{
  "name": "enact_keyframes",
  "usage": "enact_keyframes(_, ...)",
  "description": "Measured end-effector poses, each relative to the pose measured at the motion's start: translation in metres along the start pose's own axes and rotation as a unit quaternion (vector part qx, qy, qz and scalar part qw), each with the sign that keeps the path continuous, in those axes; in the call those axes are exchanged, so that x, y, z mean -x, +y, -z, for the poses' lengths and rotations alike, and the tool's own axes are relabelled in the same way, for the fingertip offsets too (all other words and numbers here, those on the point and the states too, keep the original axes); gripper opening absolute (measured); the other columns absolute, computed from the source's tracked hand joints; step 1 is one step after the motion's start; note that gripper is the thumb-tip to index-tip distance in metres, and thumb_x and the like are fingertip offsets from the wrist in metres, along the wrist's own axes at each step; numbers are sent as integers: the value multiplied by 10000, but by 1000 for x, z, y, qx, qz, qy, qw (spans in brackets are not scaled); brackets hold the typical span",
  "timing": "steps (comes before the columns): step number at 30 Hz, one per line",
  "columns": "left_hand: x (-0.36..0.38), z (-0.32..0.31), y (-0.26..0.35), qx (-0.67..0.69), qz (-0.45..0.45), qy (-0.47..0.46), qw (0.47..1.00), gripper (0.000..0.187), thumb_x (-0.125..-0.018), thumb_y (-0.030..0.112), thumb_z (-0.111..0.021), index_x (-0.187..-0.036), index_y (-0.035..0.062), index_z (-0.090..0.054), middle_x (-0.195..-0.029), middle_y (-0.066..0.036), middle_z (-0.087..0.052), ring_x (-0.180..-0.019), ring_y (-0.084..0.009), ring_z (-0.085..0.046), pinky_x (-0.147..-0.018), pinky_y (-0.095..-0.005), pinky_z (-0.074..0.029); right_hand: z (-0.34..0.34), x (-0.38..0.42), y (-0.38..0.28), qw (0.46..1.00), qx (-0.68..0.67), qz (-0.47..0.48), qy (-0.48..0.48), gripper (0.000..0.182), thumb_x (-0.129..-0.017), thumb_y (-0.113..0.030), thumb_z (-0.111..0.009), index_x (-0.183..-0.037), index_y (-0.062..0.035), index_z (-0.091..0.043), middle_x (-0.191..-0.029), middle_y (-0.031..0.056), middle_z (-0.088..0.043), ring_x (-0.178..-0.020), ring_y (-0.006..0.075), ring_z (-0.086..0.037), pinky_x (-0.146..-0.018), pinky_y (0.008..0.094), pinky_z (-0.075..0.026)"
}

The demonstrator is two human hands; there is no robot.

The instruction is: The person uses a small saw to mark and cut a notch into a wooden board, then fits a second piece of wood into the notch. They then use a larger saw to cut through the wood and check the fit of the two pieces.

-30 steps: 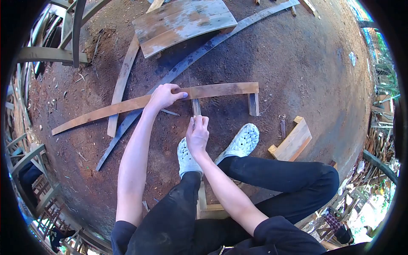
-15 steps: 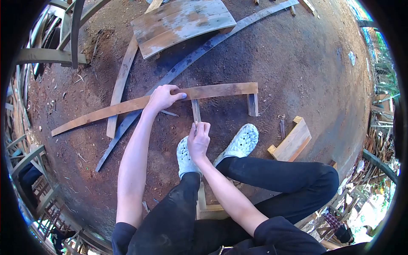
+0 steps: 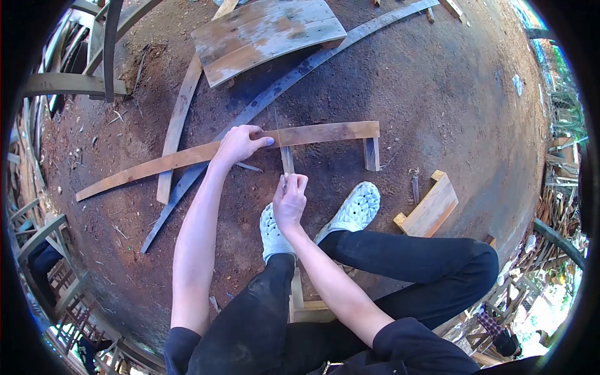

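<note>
A long, narrow wooden plank (image 3: 325,132) lies crosswise in front of me, its right end over a short wood block (image 3: 371,154). My left hand (image 3: 240,145) grips the plank left of its middle, thumb on the top face and fingers over the far edge. In my right hand (image 3: 290,199), closed just this side of the plank, is a handsaw (image 3: 276,117); its thin blade shows almost edge-on across the plank, close to my left thumb. Another wood piece (image 3: 287,160) shows under the plank near the blade. My fingers hide most of the saw's handle.
Two long strips, one grey (image 3: 262,103) and one brown (image 3: 181,119), lie on the dirt floor (image 3: 437,106). A slatted panel (image 3: 269,37) stands beyond. A small wooden piece (image 3: 431,206) lies right of my white clogs (image 3: 356,209). Wooden frames (image 3: 72,84) crowd the left.
My right hand has drawn slightly up toward the plank, and more of the saw blade shows beyond the far edge. The left hand and plank stay in place.
</note>
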State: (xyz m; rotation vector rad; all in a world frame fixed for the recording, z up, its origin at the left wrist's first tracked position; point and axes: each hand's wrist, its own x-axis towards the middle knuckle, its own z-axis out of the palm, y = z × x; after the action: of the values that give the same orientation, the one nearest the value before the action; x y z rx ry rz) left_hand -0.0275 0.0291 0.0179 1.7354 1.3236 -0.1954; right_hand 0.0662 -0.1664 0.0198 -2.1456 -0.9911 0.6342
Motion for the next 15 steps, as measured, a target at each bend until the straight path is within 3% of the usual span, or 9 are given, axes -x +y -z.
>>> enact_keyframes(15, -2, 0, 0, 3, 1, -6, 1000, 486, -855, 512, -750, -1117, 104, -781, -1030, -181, -762, -993, -355, -719, -899, -444, -547, 2, -10, -6, 1000, 4, -5, -18, 110, -1029, -146, -562, -1043, -39, -542, -1035, 192, -546, -731, 443, -671, -585, 529, -553)
